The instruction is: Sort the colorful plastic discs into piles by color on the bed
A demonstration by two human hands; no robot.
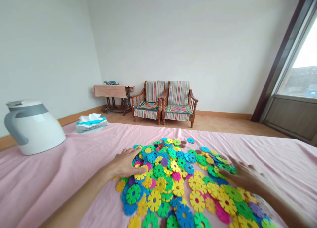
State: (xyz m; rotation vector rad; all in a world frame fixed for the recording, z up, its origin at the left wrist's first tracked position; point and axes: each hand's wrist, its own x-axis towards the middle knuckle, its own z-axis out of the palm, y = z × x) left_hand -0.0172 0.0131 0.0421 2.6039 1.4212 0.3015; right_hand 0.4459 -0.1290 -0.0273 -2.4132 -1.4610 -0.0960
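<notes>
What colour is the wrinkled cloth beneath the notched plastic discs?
The wrinkled cloth is pale pink, clearest in the head view.

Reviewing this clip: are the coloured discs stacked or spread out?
Spread out: the coloured discs lie scattered, many overlapping, across the pink cloth.

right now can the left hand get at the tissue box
Probably yes: the left hand is at the edge of the discs, and only pink cloth shows between it and the tissue box; the jug stands farther left.
</notes>
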